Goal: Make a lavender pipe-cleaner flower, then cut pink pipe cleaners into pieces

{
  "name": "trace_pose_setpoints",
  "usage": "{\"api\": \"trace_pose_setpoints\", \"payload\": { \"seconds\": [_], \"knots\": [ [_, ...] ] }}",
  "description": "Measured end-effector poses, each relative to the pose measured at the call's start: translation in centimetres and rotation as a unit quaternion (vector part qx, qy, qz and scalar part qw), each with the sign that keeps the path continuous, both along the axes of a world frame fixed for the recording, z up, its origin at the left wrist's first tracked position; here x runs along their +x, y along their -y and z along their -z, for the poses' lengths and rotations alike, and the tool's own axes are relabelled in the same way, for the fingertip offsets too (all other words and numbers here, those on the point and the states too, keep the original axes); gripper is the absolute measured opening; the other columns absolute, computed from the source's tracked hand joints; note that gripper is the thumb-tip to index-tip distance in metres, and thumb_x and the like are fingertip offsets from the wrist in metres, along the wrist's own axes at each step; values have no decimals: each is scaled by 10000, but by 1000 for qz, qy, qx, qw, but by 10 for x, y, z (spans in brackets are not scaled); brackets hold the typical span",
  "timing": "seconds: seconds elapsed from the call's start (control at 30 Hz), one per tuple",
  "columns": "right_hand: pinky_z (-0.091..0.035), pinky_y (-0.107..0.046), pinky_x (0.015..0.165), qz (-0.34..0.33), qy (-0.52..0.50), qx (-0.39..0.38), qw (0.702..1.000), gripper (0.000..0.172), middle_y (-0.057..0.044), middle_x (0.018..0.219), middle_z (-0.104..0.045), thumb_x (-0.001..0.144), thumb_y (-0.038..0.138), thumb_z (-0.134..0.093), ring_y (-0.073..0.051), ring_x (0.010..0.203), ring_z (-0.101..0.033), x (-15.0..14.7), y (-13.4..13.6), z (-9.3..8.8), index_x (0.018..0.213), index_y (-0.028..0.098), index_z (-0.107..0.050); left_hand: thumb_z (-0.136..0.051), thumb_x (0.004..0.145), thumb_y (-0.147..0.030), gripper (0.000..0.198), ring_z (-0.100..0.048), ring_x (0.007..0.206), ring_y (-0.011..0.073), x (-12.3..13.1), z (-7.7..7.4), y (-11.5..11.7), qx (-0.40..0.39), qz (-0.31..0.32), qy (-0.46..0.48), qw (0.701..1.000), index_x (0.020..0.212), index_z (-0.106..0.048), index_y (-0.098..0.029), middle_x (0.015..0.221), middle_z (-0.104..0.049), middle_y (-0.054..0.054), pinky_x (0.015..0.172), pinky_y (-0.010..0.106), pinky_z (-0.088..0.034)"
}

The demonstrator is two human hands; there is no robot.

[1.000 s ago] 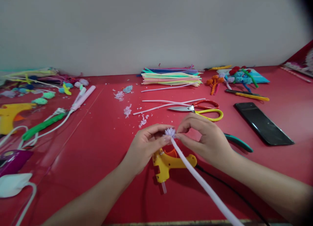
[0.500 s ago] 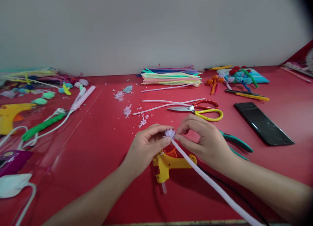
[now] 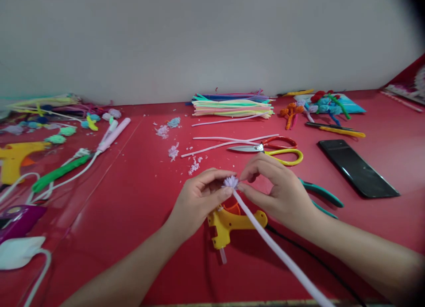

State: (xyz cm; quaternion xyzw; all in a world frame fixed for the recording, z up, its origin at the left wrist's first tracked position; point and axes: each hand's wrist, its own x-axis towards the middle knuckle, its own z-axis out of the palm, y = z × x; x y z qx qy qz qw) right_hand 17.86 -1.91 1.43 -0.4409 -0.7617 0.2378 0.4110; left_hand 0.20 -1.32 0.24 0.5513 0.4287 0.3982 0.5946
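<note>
Between my hands is a pale lilac pipe cleaner [image 3: 265,234] with a small fluffy, petalled tuft at its upper end; its long stem slants down to the bottom right edge. My left hand [image 3: 202,194] pinches the tuft between thumb and fingers. On the other side, my right hand [image 3: 274,183] has thumb and fingertips closed at the tuft's right edge, and its grip covers the detail there. Below them a yellow glue gun [image 3: 229,225] lies on the table, a clear glue stick poking out of it. Scissors [image 3: 265,148] with red and yellow handles rest just beyond my right hand.
Teal-handled pliers [image 3: 320,194] and a black phone [image 3: 358,167] lie at right. A bundle of pipe cleaners [image 3: 232,105] sits by the wall, with lilac fluff clippings [image 3: 173,151] nearer. At left are a second yellow glue gun [image 3: 16,159], a pink styling iron [image 3: 114,134] and white cords.
Both hands keep their hold at the tuft with hardly any movement. The lower end of the lilac stem has swung slightly to the left.
</note>
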Motion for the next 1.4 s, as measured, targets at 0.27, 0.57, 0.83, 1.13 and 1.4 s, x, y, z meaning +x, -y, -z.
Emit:
{"api": "trace_pose_setpoints", "payload": {
  "seconds": [0.27, 0.57, 0.83, 1.13, 1.4],
  "knots": [
    [-427, -246, 645, -67, -92, -205, 972, 133, 0, 743, -569, 835, 259, -509, -123, 697, -528, 1, 0, -3, 764, 172, -581, -577, 759, -100, 295, -505, 989, 183, -8, -8, 2, 273, -42, -123, 953, 1015, -603, -244, 1036, -541, 45, 880, 303, -408],
    [-433, -242, 662, -88, -22, -57, 994, 108, -17, 784, -604, 823, 145, -505, -126, 722, -548, 1, 3, -1, 834, 189, -604, -594, 719, -112, 494, -499, 1016, 220, -7, -12, 10, 318, -67, -60, 944, 1175, -500, -277, 1122, -487, 71, 909, 369, -400],
    [-437, -274, 694, -70, 10, 47, 996, 148, -48, 834, -594, 856, 177, -464, -152, 780, -546, 12, -11, 2, 877, 203, -608, -642, 713, -205, 262, -562, 860, 160, -6, -11, 3, 66, 24, 95, 993, 974, -635, -227, 971, -592, 38, 752, 243, -455],
    [-422, -336, 813, -45, 18, 41, 998, 165, -59, 952, -587, 813, 157, -514, -180, 913, -528, 8, -10, 6, 936, 210, -610, -662, 697, -119, 192, -587, 759, 97, 0, -12, 6, -53, 28, 152, 986, 872, -633, -190, 835, -623, 3, 696, 175, -465],
    [-434, -302, 740, -40, -94, -78, 992, 112, -27, 843, -576, 823, 178, -516, -159, 805, -550, 3, 0, -6, 852, 207, -621, -677, 678, -152, 163, -590, 669, 99, 2, -13, 4, -115, -5, 173, 978, 835, -641, -176, 783, -636, -2, 660, 218, -482]
  ]
}}
